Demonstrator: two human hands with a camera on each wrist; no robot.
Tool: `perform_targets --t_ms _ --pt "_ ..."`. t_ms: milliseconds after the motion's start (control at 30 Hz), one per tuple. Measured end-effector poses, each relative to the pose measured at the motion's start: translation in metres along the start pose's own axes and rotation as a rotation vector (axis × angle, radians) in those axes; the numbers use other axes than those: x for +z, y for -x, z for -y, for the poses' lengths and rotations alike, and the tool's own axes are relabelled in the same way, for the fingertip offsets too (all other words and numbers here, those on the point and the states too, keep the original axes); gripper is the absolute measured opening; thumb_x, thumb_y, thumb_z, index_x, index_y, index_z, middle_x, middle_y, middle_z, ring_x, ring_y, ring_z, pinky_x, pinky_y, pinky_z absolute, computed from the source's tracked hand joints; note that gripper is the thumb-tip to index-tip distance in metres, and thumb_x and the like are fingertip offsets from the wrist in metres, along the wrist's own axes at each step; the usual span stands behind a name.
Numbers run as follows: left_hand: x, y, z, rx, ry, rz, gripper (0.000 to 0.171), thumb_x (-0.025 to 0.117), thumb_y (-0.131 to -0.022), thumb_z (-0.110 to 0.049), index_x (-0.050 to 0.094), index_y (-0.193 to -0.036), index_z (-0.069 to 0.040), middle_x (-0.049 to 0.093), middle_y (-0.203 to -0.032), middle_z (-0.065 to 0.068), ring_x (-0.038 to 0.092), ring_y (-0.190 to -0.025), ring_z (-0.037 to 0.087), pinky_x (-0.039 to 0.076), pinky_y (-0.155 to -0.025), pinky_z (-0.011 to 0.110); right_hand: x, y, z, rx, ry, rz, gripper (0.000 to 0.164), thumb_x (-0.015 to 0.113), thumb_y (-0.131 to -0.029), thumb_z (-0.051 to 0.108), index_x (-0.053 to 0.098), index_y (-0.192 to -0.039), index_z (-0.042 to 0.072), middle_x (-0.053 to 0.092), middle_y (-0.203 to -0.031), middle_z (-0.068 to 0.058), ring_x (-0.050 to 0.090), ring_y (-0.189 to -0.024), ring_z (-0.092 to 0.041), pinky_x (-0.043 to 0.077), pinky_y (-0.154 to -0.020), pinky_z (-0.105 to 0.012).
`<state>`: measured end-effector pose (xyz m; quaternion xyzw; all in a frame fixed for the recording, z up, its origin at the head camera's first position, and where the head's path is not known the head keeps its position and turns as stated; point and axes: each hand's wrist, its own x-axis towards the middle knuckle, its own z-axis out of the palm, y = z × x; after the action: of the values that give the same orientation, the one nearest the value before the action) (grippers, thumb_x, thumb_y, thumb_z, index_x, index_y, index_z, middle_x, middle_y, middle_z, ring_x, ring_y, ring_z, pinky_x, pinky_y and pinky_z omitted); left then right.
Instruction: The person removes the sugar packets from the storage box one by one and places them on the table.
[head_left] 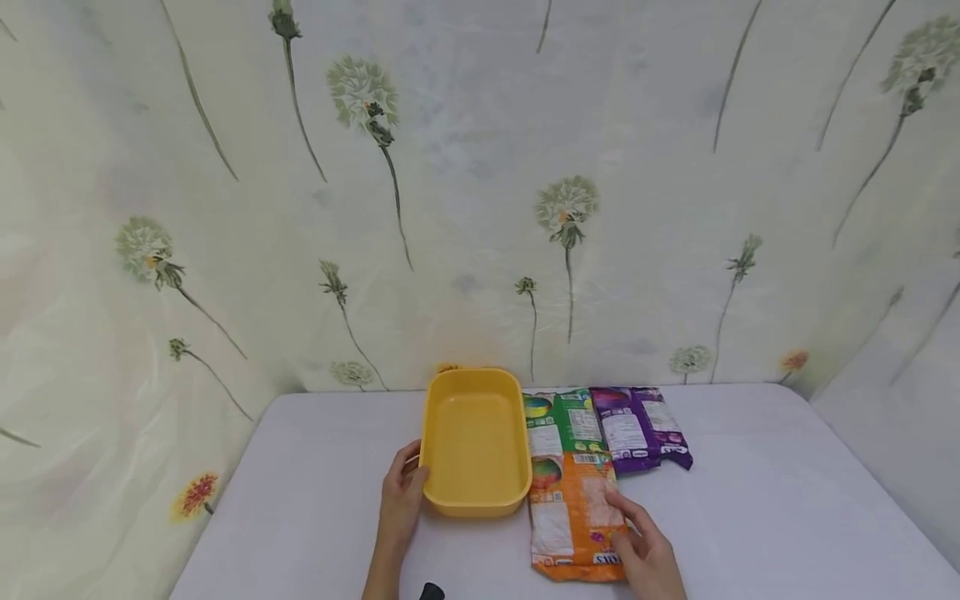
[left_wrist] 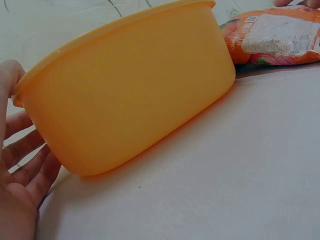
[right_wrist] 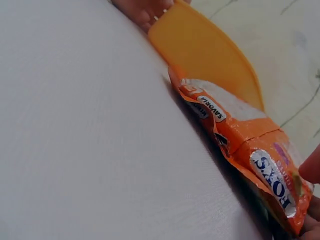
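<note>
A yellow plastic tub [head_left: 477,446] with a rolled rim stands on the white table. At its left side my left hand [head_left: 401,498] holds it, the thumb at the rim and the fingers against the outer wall [left_wrist: 125,95]. To the right of the tub lies an orange candy bag [head_left: 576,521], printed side up. My right hand [head_left: 647,546] pinches the bag's right edge, thumb on top and fingers below in the right wrist view. The near corner of the orange bag [right_wrist: 270,175] shows silver-and-blue lettering.
Behind the orange bag lies a green bag [head_left: 564,421], partly overlapped by it. A purple bag [head_left: 633,429] sits to its right. A flowered cloth [head_left: 465,208] hangs at the table's back edge. A small black object [head_left: 431,592] pokes in at the bottom.
</note>
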<state>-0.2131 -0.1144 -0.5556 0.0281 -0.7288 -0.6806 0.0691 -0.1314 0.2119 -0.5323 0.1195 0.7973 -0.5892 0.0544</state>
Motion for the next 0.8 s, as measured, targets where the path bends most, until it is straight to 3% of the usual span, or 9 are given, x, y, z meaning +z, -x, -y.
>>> perform_targets --t_ms 133,267,400,500,600,700,800 --pt "0.002 -0.001 0.001 -0.013 0.011 0.03 0.041 0.052 -0.094 -0.01 0.049 -0.134 -0.014 0.054 -0.131 0.012 0.055 -0.118 0.025 0.049 -0.09 0.019 0.0 0.002 -0.005 -0.059 0.11 -0.039 0.046 0.046 -0.095 0.009 0.037 -0.14 0.015 0.038 -0.149 -0.004 0.029 -0.141 -0.024 0.027 -0.094 0.003" --pt "0.002 -0.004 0.001 -0.014 -0.002 0.032 0.041 0.052 -0.094 -0.011 0.049 -0.135 -0.016 0.053 -0.132 0.009 0.055 -0.119 0.023 0.049 -0.092 0.019 0.002 0.004 -0.007 -0.066 0.161 -0.079 0.047 0.048 -0.095 0.011 0.037 -0.14 0.017 0.032 -0.152 -0.008 0.036 -0.138 -0.027 0.036 -0.099 -0.006" --pt "0.001 -0.005 -0.001 0.005 -0.038 0.006 0.04 0.052 -0.094 -0.011 0.05 -0.133 -0.017 0.054 -0.131 0.007 0.056 -0.117 0.022 0.046 -0.09 0.013 0.005 0.004 -0.008 -0.081 0.145 -0.086 0.047 0.048 -0.095 0.01 0.037 -0.14 0.019 0.027 -0.154 -0.009 0.038 -0.135 -0.026 0.038 -0.094 -0.003" --pt "-0.001 -0.004 -0.003 0.016 -0.044 -0.011 0.039 0.052 -0.094 -0.011 0.051 -0.132 -0.018 0.055 -0.129 0.007 0.056 -0.116 0.022 0.046 -0.089 0.011 0.007 0.003 -0.008 -0.112 0.131 -0.086 0.046 0.048 -0.096 0.011 0.037 -0.14 0.02 0.027 -0.154 -0.008 0.038 -0.134 -0.019 0.033 -0.09 0.003" --pt "-0.002 -0.001 -0.002 0.01 -0.038 -0.013 0.039 0.052 -0.093 -0.012 0.052 -0.132 -0.019 0.055 -0.128 0.007 0.056 -0.116 0.023 0.047 -0.089 0.013 0.007 0.003 -0.011 -0.144 0.117 -0.102 0.045 0.049 -0.096 0.01 0.039 -0.139 0.018 0.03 -0.153 -0.008 0.041 -0.124 0.0 0.031 -0.09 0.004" --pt "-0.001 0.0 0.0 0.0 -0.032 -0.015 0.039 0.053 -0.094 -0.012 0.052 -0.132 -0.018 0.055 -0.129 0.008 0.056 -0.116 0.022 0.047 -0.09 0.015 0.005 0.003 -0.014 -0.162 0.099 -0.11 0.044 0.048 -0.096 0.008 0.04 -0.138 0.016 0.031 -0.152 -0.009 0.034 -0.116 0.017 0.032 -0.09 0.004" --pt "0.001 0.0 0.001 -0.013 -0.042 -0.036 0.039 0.054 -0.092 -0.011 0.052 -0.131 -0.016 0.056 -0.123 0.009 0.057 -0.111 0.019 0.048 -0.088 0.015 0.002 0.002 -0.015 -0.162 0.094 -0.092 0.044 0.046 -0.097 0.008 0.038 -0.139 0.014 0.03 -0.152 -0.009 0.037 -0.123 0.008 0.031 -0.09 0.004"
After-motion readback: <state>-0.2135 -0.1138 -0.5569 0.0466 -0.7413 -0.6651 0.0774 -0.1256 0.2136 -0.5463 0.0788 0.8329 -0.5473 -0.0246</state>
